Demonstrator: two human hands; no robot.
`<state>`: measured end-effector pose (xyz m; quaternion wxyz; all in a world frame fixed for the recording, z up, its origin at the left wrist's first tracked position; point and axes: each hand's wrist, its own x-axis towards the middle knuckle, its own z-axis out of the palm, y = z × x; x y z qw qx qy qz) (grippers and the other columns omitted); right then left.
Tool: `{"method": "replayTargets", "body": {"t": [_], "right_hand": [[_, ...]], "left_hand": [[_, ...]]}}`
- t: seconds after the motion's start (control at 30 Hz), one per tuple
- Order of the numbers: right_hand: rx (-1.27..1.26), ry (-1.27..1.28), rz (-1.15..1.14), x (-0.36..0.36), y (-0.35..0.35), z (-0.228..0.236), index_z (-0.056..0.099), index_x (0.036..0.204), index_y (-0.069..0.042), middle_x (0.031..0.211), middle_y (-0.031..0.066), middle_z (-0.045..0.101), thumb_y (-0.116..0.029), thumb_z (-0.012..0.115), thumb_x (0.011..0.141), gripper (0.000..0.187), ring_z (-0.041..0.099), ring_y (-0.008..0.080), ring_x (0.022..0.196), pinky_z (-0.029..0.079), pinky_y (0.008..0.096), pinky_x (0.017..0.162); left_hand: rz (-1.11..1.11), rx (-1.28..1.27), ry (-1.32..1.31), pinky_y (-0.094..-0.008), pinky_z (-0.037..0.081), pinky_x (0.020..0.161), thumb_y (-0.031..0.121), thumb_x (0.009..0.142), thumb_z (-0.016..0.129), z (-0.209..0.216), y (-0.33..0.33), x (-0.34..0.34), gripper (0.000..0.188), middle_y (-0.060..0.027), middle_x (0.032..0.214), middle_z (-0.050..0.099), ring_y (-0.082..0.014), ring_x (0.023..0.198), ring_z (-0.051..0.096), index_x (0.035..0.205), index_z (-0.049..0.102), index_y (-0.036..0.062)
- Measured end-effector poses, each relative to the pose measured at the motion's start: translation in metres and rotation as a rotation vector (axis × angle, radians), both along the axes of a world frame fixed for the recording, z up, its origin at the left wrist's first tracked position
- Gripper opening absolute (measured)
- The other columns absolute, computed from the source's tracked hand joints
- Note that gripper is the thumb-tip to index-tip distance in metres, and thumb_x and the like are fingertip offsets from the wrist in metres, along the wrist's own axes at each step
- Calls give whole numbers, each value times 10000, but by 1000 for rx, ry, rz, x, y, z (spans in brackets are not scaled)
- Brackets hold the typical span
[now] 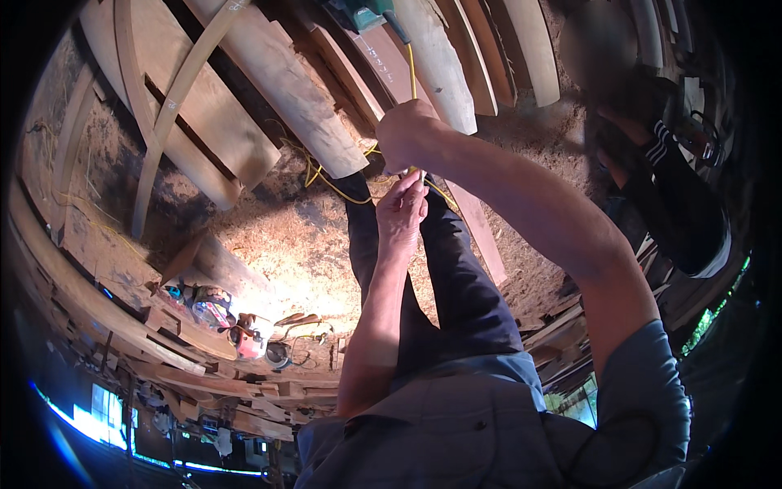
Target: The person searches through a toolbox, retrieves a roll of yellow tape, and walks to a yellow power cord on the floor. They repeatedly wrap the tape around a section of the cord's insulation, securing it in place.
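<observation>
Yellow power cord (pixel 412 69): we see it drop from the green power tool (pixel 362 14) at the upper edge, past a short dark sleeve, straight to the top of the right hand (pixel 405 133).

Right hand: curled into a fist, back of the hand toward us, grasping the cord. Its fingertips are hidden from this angle, so we cannot tell how they are placed. The cord reappears just below this fist.

Left hand (pixel 399 208): directly below the right one and near it, thumb and fingers closed together on the short stretch of cord that shows between the two. We cannot tell whether a plug or a joint sits inside either grip.

Slack: we note loose yellow loops to the left of the hands, beside the end of a long pale timber (pixel 297 102), and a further stretch passing behind the left hand to its right side.

Surroundings: both hands are above the dark trousers (pixel 468 277) of the wearer. The floor (pixel 285 244) below is strewn with wood shavings. To the right of the wearer's legs lies a reddish plank (pixel 479 232); farther right, we record a second person's dark trouser leg (pixel 680 204) with white stripes.
</observation>
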<state>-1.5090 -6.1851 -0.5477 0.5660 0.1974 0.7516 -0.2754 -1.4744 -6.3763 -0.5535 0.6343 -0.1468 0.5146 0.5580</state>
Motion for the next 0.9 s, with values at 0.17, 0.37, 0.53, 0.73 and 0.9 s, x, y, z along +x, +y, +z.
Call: {"method": "replayTargets", "body": {"t": [0.17,0.37,0.53,0.73,0.9], "right_hand": [[-124,-27,111,-10,-1,-7,783,893,-143,878,54,745,-233,744,669,245,722,229,827,563,403,688],[-23,218,-198,-7,8,20,740,848,-44,755,151,696,-209,690,708,222,705,316,750,550,424,671],[76,565,-487,50,8,48,684,828,0,679,151,669,-224,678,755,235,690,314,676,539,444,637],[178,691,-806,122,-16,42,620,896,-24,701,140,654,-137,665,809,149,676,279,634,526,382,608],[56,576,-1194,167,-63,-3,640,999,-31,796,56,672,-118,667,863,164,635,102,731,522,284,675]], "left_hand": [[7,19,20,-198,378,507,108,949,671,-12,-9,10,294,-81,886,656,-68,581,485,1224,645,6],[-71,0,111,-174,357,494,153,981,630,-25,-14,8,279,6,801,594,-30,566,445,1228,638,23],[22,-118,-62,-183,294,427,190,986,613,-17,-8,-7,195,55,703,504,-15,494,398,1119,650,51],[99,-29,-118,-187,238,401,251,994,611,-11,-3,-16,211,51,722,499,-12,454,364,999,645,43],[122,0,-256,-205,294,447,256,1008,592,-7,-5,-16,199,38,758,539,-34,484,390,999,622,59]]}}
